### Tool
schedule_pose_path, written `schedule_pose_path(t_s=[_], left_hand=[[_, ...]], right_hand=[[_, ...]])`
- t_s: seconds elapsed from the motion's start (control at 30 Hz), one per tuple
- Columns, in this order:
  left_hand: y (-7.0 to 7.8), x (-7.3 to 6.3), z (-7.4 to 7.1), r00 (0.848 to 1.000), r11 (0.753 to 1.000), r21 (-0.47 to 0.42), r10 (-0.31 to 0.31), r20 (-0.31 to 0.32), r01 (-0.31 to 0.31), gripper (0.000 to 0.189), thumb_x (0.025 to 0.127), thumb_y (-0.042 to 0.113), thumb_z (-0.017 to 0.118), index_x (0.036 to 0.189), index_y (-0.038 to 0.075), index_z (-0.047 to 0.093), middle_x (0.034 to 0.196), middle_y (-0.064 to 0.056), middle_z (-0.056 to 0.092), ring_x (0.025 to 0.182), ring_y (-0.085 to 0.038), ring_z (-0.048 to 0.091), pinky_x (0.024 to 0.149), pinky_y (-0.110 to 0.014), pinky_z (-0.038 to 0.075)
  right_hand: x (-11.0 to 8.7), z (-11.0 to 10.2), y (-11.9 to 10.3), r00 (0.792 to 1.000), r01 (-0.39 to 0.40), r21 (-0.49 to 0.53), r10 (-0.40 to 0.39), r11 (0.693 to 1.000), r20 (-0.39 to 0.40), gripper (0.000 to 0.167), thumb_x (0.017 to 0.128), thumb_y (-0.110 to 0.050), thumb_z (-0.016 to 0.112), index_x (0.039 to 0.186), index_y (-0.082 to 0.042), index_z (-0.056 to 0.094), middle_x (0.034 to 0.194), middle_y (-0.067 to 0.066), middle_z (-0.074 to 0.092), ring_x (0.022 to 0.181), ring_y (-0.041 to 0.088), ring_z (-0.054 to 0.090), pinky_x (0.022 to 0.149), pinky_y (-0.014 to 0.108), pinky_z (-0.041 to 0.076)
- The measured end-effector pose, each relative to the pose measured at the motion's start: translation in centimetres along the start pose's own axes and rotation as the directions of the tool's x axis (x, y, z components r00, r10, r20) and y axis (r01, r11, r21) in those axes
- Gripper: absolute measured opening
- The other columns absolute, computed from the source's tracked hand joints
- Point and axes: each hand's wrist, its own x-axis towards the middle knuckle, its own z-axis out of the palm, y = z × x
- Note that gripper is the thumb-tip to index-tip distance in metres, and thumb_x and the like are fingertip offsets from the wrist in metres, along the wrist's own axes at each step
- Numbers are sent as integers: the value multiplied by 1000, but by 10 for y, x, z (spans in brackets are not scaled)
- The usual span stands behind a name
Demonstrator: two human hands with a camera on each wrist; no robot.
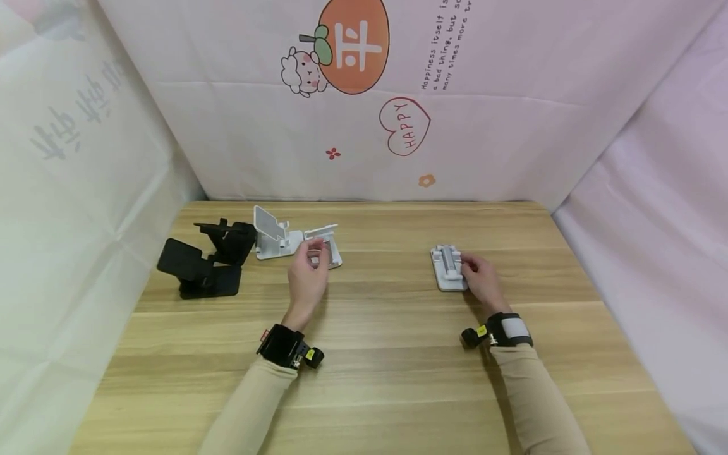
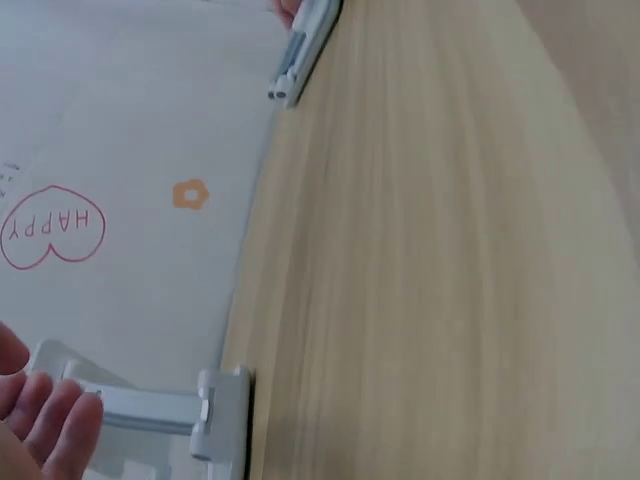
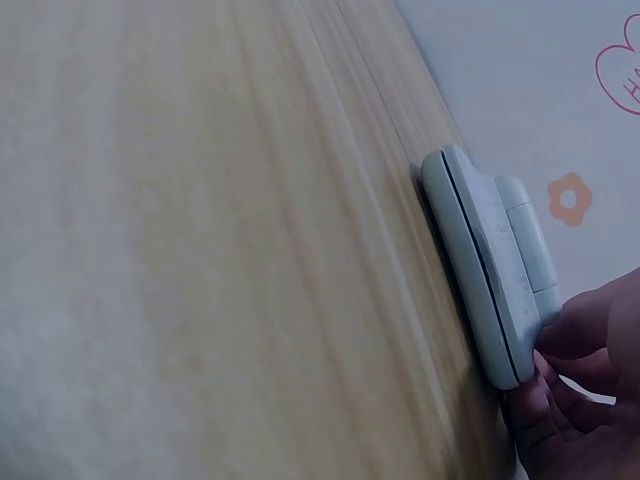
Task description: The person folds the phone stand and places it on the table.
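My left hand point(image 1: 308, 278) is at an unfolded white phone stand point(image 1: 336, 258), its fingers loosely bent over the base. In the left wrist view those fingertips point(image 2: 70, 425) overlap the stand's grey arm, and the thumb is apart from them. On the right, a folded white phone stand point(image 1: 441, 277) lies flat on the table. My right hand point(image 1: 480, 279) pinches its right edge. The right wrist view has the folded stand side-on, with thumb and fingers at its near end.
Left of my left hand stands another unfolded white phone stand point(image 1: 270, 225). Farther left are two black phone stands, one nearer point(image 1: 188, 262) and one behind it point(image 1: 236, 245). A printed white cloth point(image 1: 489, 145) hangs along the back edge of the wooden table point(image 1: 387, 354).
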Motion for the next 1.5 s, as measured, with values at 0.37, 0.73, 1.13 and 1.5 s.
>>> schedule_pose_path(t_s=[0.37, 0.73, 1.13, 1.5], left_hand=[[-8, 8, -6, 998, 998, 68, -9, -62, 13, 56, 93, 11, 74, 140, -5, 47, 132, -26, 49, 119, -42, 55, 97, -52, 54], [-10, 26, -2, 1000, 993, 117, 2, -22, 0, 55, 99, 26, 70, 146, 3, 51, 150, -16, 52, 140, -34, 47, 119, -50, 36], [-8, 41, -2, 999, 996, 72, 41, 36, -44, 22, 100, 9, 66, 121, 3, 71, 125, -14, 71, 122, -32, 63, 108, -49, 46], [-9, 45, -5, 997, 991, 119, 46, 68, -54, 22, 100, 3, 63, 120, 4, 72, 126, -15, 71, 121, -34, 63, 107, -49, 46]], right_hand=[[-1, 4, 3, 997, 10, 28, -8, 1000, -72, 38, 107, -6, 45, 141, 5, 58, 131, 27, 62, 111, 31, 56, 87, 32, 45], [-7, 9, -8, 953, 27, 100, 4, 995, -303, 35, 105, -6, 46, 133, 5, 63, 124, 25, 63, 110, 31, 56, 89, 32, 44], [-13, 12, -21, 934, 92, 172, -26, 981, -357, 32, 106, -9, 48, 133, 0, 64, 126, 17, 60, 114, 22, 54, 99, 35, 45], [-16, 15, -29, 914, 204, 175, -123, 963, -386, 28, 105, -6, 51, 128, 1, 66, 125, 17, 62, 110, 19, 56, 94, 21, 44]])
